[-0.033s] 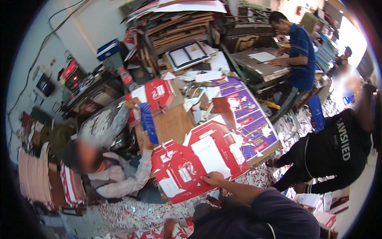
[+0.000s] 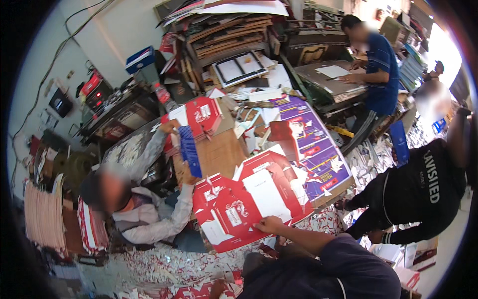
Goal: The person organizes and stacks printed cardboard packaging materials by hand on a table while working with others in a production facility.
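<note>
A stack of red-and-white printed cardboard box blanks [image 2: 204,192] lies on the near side of the table. My right hand [image 2: 269,225] is closed on the red sheet at its front edge, beside a white panel [image 2: 266,196]. The fingers look curled, and some are hidden. Low in the view, what looks like my left hand [image 2: 217,288] is a dark, blurred shape near red cardboard scraps [image 2: 186,291]. Its fingers cannot be made out.
Across the left side, a seated person holds a blue strip [image 2: 188,149] by a second red stack [image 2: 204,115]. A purple printed sheet [image 2: 326,149] and scraps cover the table's right. A person in black [image 2: 413,184] stands right; another works at a machine [image 2: 323,74] behind.
The view has shifted slightly, so the scene sits a little to the right. My right hand stays at the same place on the red sheet. The lower dark hand shape has moved slightly down.
</note>
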`<action>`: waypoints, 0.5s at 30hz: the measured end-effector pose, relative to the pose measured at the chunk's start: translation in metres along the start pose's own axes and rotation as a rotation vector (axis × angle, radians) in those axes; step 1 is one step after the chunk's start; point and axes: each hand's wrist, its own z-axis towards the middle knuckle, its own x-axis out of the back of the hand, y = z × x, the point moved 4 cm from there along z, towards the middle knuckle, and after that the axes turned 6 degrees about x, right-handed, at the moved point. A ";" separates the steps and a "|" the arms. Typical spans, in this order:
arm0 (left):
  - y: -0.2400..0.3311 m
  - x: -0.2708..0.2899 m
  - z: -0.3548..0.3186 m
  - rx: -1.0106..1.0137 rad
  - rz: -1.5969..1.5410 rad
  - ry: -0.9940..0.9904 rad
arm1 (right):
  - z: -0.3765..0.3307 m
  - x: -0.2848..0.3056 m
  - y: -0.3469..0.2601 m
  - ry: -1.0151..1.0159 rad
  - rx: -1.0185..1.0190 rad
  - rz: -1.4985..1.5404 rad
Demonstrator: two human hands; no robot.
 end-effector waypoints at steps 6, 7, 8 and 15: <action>0.038 -0.009 -0.017 0.451 -0.521 -0.159 | -0.084 -0.028 0.079 -0.110 0.313 -0.288; 0.042 -0.002 -0.012 0.455 -0.555 -0.138 | -0.092 -0.038 0.111 -0.178 0.207 -0.384; 0.041 0.002 -0.012 0.469 -0.583 -0.123 | -0.103 -0.043 0.112 -0.149 0.316 -0.397; 0.032 0.020 -0.011 0.428 -0.727 -0.061 | -0.119 -0.146 0.184 0.130 0.890 -0.392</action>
